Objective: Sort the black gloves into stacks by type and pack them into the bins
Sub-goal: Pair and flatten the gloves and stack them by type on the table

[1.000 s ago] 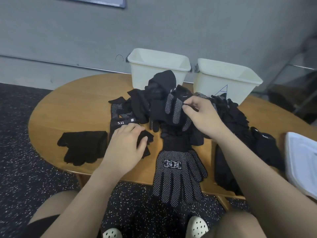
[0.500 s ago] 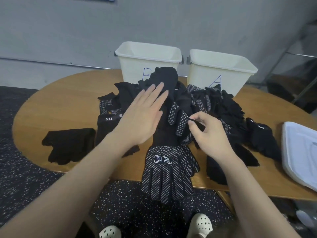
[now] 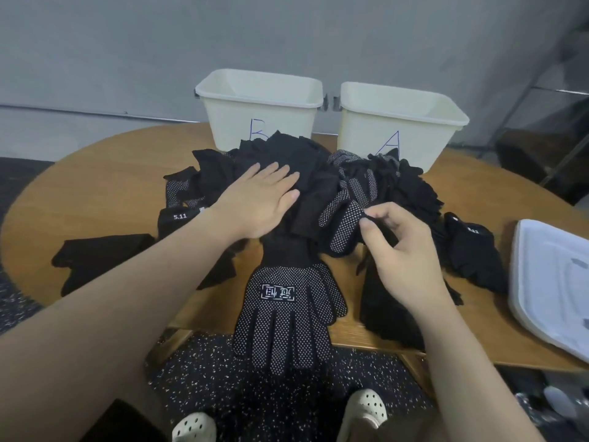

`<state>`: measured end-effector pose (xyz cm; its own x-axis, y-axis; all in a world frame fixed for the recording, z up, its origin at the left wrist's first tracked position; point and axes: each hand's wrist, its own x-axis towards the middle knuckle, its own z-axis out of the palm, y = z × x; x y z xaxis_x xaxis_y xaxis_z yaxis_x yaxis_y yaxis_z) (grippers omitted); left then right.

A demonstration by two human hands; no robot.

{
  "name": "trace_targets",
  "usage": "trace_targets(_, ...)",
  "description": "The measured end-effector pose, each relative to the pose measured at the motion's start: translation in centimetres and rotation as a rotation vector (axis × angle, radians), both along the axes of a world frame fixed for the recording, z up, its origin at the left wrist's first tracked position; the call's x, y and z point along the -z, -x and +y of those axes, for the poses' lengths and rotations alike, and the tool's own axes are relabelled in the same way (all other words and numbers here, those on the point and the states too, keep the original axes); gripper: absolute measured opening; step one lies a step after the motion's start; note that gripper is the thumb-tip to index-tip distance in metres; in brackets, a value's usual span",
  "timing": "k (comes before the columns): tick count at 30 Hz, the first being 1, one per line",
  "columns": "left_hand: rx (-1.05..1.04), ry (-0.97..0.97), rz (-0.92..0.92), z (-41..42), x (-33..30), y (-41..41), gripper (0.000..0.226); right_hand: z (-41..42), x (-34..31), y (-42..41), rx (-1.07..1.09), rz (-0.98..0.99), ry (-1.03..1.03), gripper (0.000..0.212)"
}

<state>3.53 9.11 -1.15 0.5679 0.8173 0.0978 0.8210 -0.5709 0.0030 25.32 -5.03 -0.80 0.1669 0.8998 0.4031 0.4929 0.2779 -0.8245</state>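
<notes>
pinching dotted glove (image 3: 345,215), right hand (image 3: 398,250), pile (image 3: 287,161) hiding bin letters

place: plain workroom or office corner
walls: bare grey wall (image 3: 127,59)
floor: dark speckled floor (image 3: 255,393)
furniture: round wooden table (image 3: 111,173), metal shelving frame (image 3: 548,122) at right

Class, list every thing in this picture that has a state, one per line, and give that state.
Left hand: flat, fingers straight, pressing on the glove pile.
Right hand: pinching the dotted glove in the pile.
Bin B: upright, no gloves visible inside.
Bin A: upright, no gloves visible inside.
Dotted glove stack: flat, fingers overhanging the table edge.
Plain glove stack: lying flat.
White lid: lying off the bins.
</notes>
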Motion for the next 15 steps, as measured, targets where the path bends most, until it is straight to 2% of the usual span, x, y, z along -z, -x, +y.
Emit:
trace_targets(3,0.029,-0.026,-0.145,-2.1,-0.7,0.2,0.056,-0.9,0.3,-0.3,-0.046,0.091,0.039,0.013)
trace_targets(5,0.037,0.001,-0.425,-5.3,-0.8,0.5,0.049,-1.2,0.7,-0.3,-0.062,0.200,0.059,0.012)
trace_targets(7,-0.005,0.139,-0.740,-9.1,-0.3,0.8,0.042,-1.5,0.8,-0.1,-0.124,0.369,0.067,0.007)
trace_targets(9,-0.092,0.362,-0.953,-12.3,0.6,0.9,0.041,-1.9,1.0,0.2,-0.203,0.506,0.067,0.026)
trace_targets(11,-0.176,0.525,-1.096,-13.8,1.7,0.9,0.035,-2.4,0.8,0.8,-0.267,0.601,0.057,0.010)
trace_targets(13,-0.260,0.631,-1.185,-14.2,2.3,0.8,0.027,-2.8,0.5,1.6,-0.349,0.681,0.068,0.030)
trace_targets(15,-0.321,0.763,-1.333,-14.2,2.4,1.0,0.036,-3.0,0.3,2.2,-0.430,0.705,0.078,0.029)
